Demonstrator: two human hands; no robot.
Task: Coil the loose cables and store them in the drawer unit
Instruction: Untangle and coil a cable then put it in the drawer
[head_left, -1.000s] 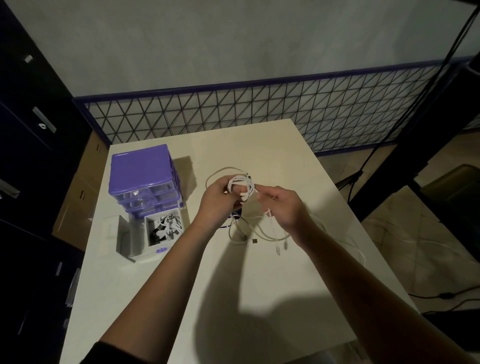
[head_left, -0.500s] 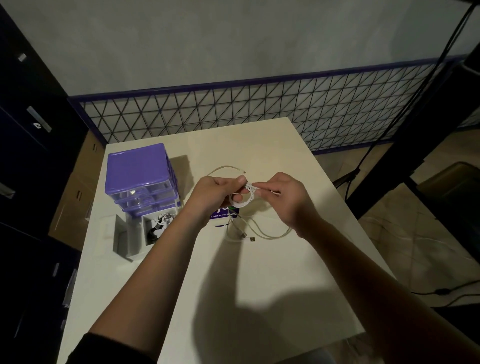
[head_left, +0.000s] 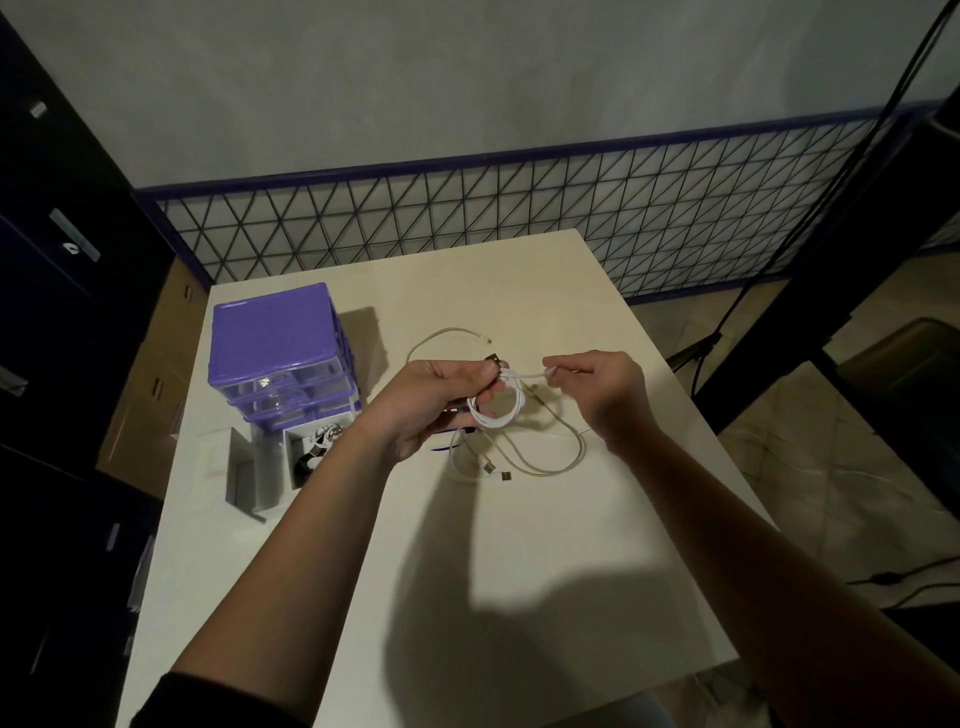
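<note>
hands (head_left: 431, 402) (head_left: 605, 389) pinching looped white cable (head_left: 498, 410)

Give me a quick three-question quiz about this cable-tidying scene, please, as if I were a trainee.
1. True or false: the left hand holds a coiled white cable.
2. What does the right hand pinch? A) the free end of that white cable B) a drawer handle C) nothing
3. Fill in: the purple drawer unit has its bottom drawer pulled ____, with cables already inside.

Key
1. True; the coil hangs from its fingers above the table.
2. A; the end stretches sideways from the coil.
3. Out; more loose cables lie on the table under the hands.
</note>
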